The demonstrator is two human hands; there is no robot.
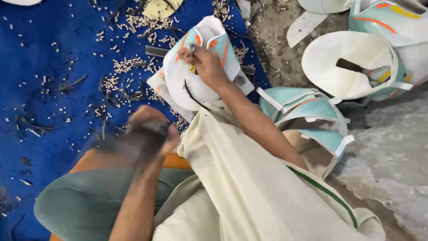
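Observation:
A teal and white shoe upper [180,85] with orange stripes sits sole-up in front of me on the blue mat [53,89]. My right hand [208,66] rests on its sole and pinches a small metal piece [191,46] against the upper's edge. My left hand [154,129], blurred by motion, is closed around a dark tool [147,143] just below and left of the shoe. What kind of tool it is cannot be made out. A cream cloth [249,187] covers my lap.
Small pale tacks [125,64] and dark scraps litter the blue mat. More teal and white shoes lie on the grey floor to the right [307,107], one with a dark tool inside [352,67]. My green-clad knee [84,203] is at the lower left.

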